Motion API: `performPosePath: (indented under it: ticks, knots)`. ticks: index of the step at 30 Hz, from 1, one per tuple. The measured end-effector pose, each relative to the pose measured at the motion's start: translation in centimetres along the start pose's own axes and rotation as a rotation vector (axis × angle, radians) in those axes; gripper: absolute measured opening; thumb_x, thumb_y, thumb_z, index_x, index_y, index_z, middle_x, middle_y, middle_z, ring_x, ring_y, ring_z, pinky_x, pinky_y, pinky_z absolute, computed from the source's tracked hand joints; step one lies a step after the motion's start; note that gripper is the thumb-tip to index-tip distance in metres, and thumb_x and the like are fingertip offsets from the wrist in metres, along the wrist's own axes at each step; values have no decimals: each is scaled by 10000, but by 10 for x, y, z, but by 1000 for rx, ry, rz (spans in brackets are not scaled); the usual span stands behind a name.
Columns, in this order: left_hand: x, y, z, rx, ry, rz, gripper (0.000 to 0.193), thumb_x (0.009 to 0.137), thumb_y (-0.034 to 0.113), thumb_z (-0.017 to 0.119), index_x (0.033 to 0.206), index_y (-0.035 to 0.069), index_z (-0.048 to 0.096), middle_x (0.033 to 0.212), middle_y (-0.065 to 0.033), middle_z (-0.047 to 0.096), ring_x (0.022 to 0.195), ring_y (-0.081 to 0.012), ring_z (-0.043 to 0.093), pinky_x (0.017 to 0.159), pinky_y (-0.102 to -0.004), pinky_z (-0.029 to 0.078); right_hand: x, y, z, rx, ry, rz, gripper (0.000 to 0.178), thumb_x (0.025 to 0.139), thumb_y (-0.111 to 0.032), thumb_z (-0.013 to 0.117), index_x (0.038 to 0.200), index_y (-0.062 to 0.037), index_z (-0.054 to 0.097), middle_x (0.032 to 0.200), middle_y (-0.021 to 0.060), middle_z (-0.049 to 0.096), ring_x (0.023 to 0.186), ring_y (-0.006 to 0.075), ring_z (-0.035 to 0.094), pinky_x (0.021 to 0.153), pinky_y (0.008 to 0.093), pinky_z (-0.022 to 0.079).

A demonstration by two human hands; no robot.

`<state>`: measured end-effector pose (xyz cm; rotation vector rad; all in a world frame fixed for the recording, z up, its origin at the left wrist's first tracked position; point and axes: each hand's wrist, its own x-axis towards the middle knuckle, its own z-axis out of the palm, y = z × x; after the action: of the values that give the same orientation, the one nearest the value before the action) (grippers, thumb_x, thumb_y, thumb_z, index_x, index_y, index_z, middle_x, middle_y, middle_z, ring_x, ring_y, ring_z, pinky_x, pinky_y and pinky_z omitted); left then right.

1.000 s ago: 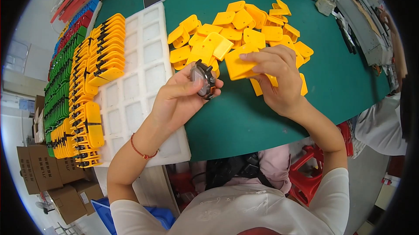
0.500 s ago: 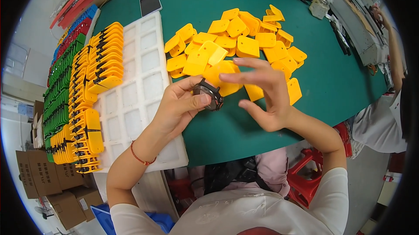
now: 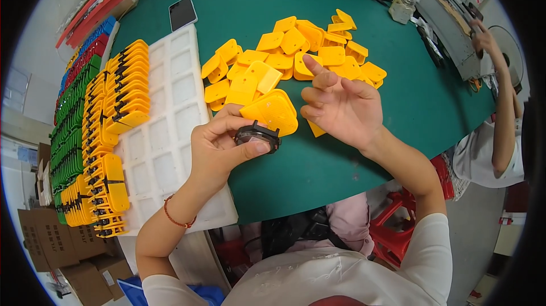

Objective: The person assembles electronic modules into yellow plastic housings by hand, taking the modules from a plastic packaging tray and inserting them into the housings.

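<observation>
My left hand [image 3: 219, 144] grips a black round watch case [image 3: 259, 136], with the thumb across its front. Short lugs stick out from the case, and no strap shows on it. Directly behind the case is a yellow plastic piece [image 3: 276, 114] with rounded corners. It sits against my left fingers and looks held along with the case. To the right, my right hand [image 3: 347, 107] is raised with the palm turned up. Its fingers are apart and partly curled, with nothing visible in them. Beyond both hands lies a loose pile of yellow folded plastic pieces [image 3: 293, 40].
Left of my hands lies a white compartment tray [image 3: 170, 107]. Rows of yellow clips holding black watch parts [image 3: 128, 87] stand on it, with green ones [image 3: 65, 141] farther left. A phone [image 3: 182, 14] lies on the green table [image 3: 239, 5]. Another person's arm [image 3: 500, 90] is at the far right.
My left hand has moved slightly left and nearer with the watch case, which is tilted more. My right hand has turned palm up. The whole view has shifted a little.
</observation>
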<state>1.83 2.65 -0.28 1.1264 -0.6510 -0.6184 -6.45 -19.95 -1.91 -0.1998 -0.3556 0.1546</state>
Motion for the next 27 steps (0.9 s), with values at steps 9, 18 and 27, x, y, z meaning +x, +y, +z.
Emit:
performPosePath:
  ticks: [9, 18, 27]
  knots:
    - [0, 2, 1, 42, -1, -66, 276, 670, -113, 737, 926, -73, 642, 991, -104, 546, 899, -179, 601, 789, -269, 521, -1, 10, 19, -1573, -129, -210, 617, 779, -12, 557, 1328, -6, 275, 1164, 146, 593, 1151, 220, 484, 1048, 379, 265]
    - [-2, 0, 5, 146, -13, 0, 272, 678, -102, 741, 931, -80, 645, 990, -102, 552, 878, -162, 603, 778, -255, 519, 1, 11, 20, -2074, -220, -292, 673, 775, 4, 643, 1350, -27, 295, 1173, 100, 614, 1212, 266, 474, 1010, 399, 328]
    - [-2, 2, 9, 180, -37, -43, 243, 688, -102, 733, 913, -81, 642, 997, -87, 537, 895, -157, 602, 791, -247, 522, 0, 19, 17, -2030, -257, -208, 743, 754, 39, 569, 1413, -47, 235, 1341, 75, 488, 1215, 308, 428, 1003, 400, 307]
